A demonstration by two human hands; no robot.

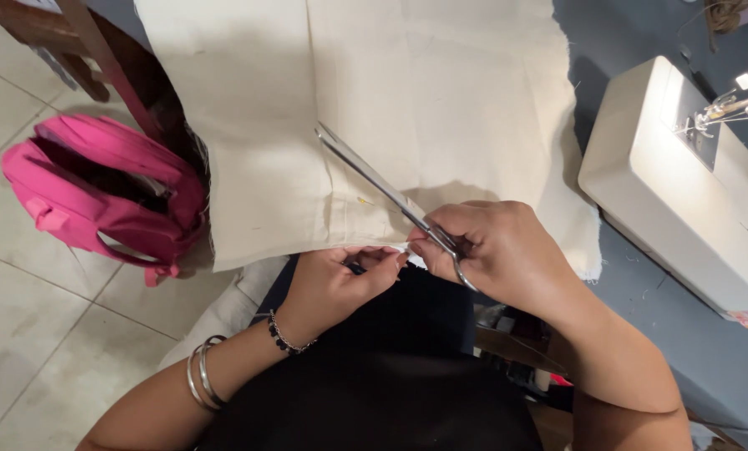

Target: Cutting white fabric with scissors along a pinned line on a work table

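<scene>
Here, scissors (374, 179) in right hand (499, 250)

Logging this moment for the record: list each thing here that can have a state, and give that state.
scissors: blades shut, lying on the cloth
cream cloth: spread flat, edge pinched
pink backpack: unzipped, on the floor
sewing machine: lamp lit
left hand: pinching the cloth edge
right hand: gripping the scissors

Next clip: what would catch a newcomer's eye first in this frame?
Probably the long steel scissors in the right hand, blades lying closed across the cream fabric at centre, while the left hand pinches the cloth's near edge. Next, the bright pink backpack on the tiled floor at left, and the white sewing machine at right.
</scene>
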